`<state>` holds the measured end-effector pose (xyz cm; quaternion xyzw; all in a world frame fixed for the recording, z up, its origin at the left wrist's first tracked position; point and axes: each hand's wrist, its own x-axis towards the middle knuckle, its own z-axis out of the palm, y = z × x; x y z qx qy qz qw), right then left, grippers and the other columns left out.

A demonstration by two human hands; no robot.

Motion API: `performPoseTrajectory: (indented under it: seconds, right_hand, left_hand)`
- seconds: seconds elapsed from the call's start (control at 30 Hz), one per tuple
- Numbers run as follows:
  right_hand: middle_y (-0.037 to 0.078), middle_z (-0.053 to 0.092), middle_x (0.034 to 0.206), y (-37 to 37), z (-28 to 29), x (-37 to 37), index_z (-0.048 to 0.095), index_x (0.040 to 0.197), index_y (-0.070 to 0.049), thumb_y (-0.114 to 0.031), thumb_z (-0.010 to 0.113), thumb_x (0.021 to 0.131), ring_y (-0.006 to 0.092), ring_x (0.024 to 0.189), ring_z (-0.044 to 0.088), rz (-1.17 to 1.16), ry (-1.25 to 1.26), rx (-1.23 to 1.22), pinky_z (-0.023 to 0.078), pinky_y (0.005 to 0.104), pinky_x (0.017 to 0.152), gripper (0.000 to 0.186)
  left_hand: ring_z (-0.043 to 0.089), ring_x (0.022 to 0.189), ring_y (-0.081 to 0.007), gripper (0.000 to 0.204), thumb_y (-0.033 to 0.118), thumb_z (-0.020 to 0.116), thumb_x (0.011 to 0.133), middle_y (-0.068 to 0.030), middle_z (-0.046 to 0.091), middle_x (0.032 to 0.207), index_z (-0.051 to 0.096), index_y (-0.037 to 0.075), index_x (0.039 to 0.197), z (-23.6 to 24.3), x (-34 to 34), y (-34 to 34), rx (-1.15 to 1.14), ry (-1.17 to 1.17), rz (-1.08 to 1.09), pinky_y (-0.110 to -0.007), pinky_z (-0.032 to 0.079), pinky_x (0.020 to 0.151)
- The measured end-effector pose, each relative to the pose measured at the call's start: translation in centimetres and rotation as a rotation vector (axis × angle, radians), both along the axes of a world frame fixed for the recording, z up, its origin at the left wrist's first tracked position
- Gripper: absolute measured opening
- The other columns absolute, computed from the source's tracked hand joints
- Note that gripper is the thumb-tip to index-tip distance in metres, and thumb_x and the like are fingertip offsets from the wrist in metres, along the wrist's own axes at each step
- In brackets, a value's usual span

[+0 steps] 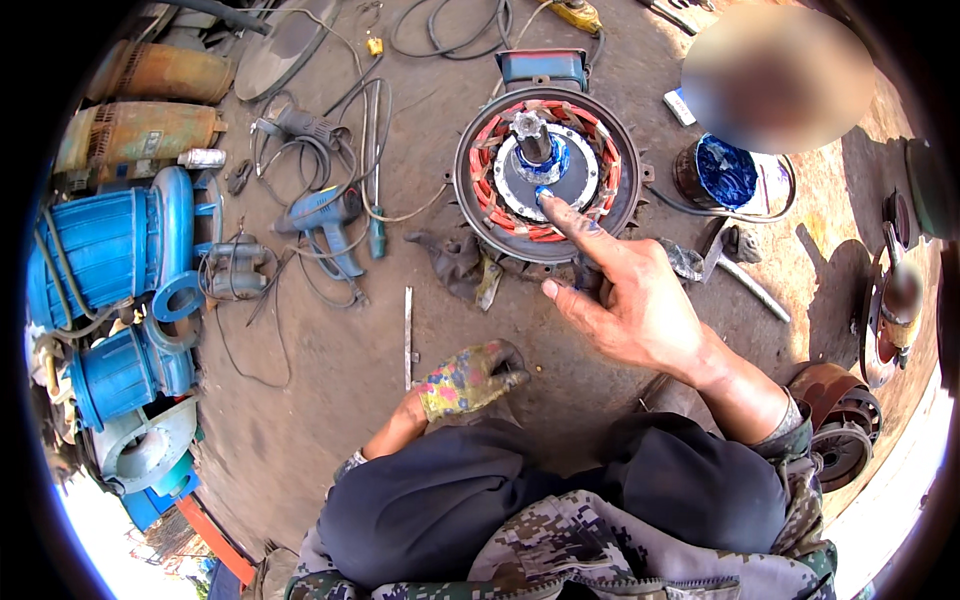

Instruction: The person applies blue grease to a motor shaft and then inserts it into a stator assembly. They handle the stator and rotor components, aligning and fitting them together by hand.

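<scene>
In front of me stands an electric motor stator [462, 165] with red-wrapped windings [487, 190]. A grooved shaft [536, 145] rises from its round centre plate, with blue grease [560, 160] around the base. My right hand [640, 295] is bare. Its index finger reaches onto the plate, the tip coated in blue, while the thumb is held apart. Near my knees, my left hand [470, 380] wears a patterned glove with dark fingers. Those fingers curl loosely, apart from the thumb, and nothing shows between them. A dark glove or rag [450, 262] lies against the stator's near side.
An open tub [688, 172] of blue grease stands right of the stator, near a hammer [755, 290]. Left lie a blue heat gun [325, 225], tangled cables, a metal strip [408, 335] and blue pump bodies [100, 250]. Rusty round parts [835, 400] sit at right.
</scene>
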<state>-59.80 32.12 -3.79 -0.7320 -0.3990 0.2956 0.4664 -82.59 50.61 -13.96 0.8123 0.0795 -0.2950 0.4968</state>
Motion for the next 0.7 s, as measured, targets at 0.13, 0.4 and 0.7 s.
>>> performPoseTrajectory:
  seconds: [0.13, 0.4, 0.7]
  right_hand:
    - [0.002, 0.065, 0.079, 0.2, 0.1, 0.8, 0.042, 0.156, -0.003, -0.012, 0.076, 0.092, 0.0069, 0.057, 0.05, -0.005, 0.775, 0.131, 0.041, 0.0249, 0.052, 0.073]
    - [-0.002, 0.048, 0.068, 0.0, -1.9, 1.8, 0.046, 0.152, -0.003, -0.009, 0.064, 0.099, 0.0042, 0.052, 0.036, 0.039, 1.508, 0.511, 0.03, 0.0197, 0.049, 0.057]
    - [0.001, 0.051, 0.067, 0.2, -2.1, 2.6, 0.056, 0.142, 0.0, -0.017, 0.054, 0.104, 0.005, 0.049, 0.036, -0.089, 1.782, 0.508, 0.033, 0.0228, 0.051, 0.042]
  left_hand:
    - [0.067, 0.098, -0.0354, 0.027, 0.025, 0.068, 0.099, -0.0178, 0.068, 0.104, 0.066, 0.001, 0.11, 0.9, 0.3, 0.1, 0.005, 0.039, -0.012, -0.044, 0.052, 0.086]
    - [0.065, 0.104, -0.0414, 0.036, 0.033, 0.065, 0.1, -0.0223, 0.068, 0.11, 0.066, 0.0, 0.114, 0.0, 0.1, 0.2, 0.008, 0.007, -0.046, -0.048, 0.051, 0.089]
    - [0.066, 0.102, -0.0419, 0.034, 0.031, 0.066, 0.099, -0.0223, 0.069, 0.106, 0.066, 0.001, 0.114, 0.5, 0.5, 0.1, -0.001, 0.051, -0.037, -0.048, 0.051, 0.087]
